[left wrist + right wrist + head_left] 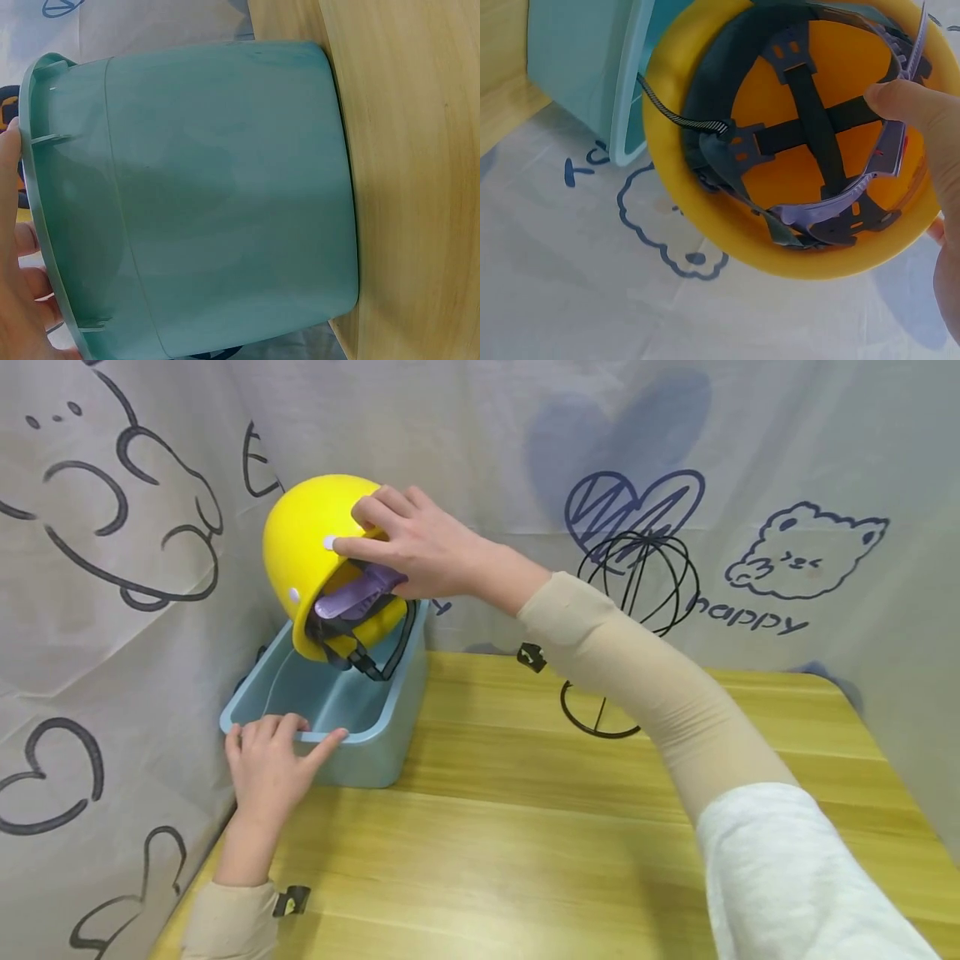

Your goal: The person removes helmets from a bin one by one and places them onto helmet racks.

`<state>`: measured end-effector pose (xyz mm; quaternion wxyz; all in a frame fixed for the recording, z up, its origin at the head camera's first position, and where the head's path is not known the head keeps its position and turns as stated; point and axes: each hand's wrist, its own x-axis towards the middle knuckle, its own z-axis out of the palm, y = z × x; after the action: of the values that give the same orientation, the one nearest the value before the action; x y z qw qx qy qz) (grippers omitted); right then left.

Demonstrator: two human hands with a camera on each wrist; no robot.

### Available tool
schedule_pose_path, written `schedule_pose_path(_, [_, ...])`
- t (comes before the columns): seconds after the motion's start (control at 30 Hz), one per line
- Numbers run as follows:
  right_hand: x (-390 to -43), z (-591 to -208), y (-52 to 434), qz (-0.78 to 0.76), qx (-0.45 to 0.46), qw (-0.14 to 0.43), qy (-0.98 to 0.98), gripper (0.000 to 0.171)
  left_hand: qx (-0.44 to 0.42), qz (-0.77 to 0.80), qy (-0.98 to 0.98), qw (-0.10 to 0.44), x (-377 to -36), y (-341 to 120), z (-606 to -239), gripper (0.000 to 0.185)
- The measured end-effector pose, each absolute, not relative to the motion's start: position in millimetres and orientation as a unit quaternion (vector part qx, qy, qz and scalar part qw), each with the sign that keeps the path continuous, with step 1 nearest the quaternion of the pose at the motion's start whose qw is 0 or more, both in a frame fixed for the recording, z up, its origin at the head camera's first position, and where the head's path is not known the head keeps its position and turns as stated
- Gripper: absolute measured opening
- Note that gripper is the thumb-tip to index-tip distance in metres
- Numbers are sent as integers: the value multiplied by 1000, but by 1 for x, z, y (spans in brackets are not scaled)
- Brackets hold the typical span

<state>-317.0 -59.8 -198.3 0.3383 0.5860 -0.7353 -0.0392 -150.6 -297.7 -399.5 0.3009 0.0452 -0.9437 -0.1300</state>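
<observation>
A yellow hard hat hangs tilted over the blue-green bin, its inside facing right. My right hand grips the hat's edge, fingers on the outer shell and thumb inside by the purple headband. Black crossed straps span the shell's inside, and a black chin strap dangles toward the bin's mouth. At the bin's near end, my left hand holds the rim, with fingers hooked over the inner side. In the left wrist view the bin's outer wall fills the middle.
A black wire stand with a round cage-like top is on the wooden table, partly behind my right forearm. White curtains with drawings enclose the left and back. Small black clips sit beside both forearms.
</observation>
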Motion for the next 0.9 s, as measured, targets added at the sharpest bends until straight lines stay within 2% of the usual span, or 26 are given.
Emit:
schedule_pose_path(0.47, [-309,-183,-24,-38,622,396,-674,51,46,-140,-941,305,-149,-296,-399,52])
schedule_pose_path(0.9, [-312,-168,22,-81,615,407,-670,59,42,-147,-944,293,-151,-295,-399,52])
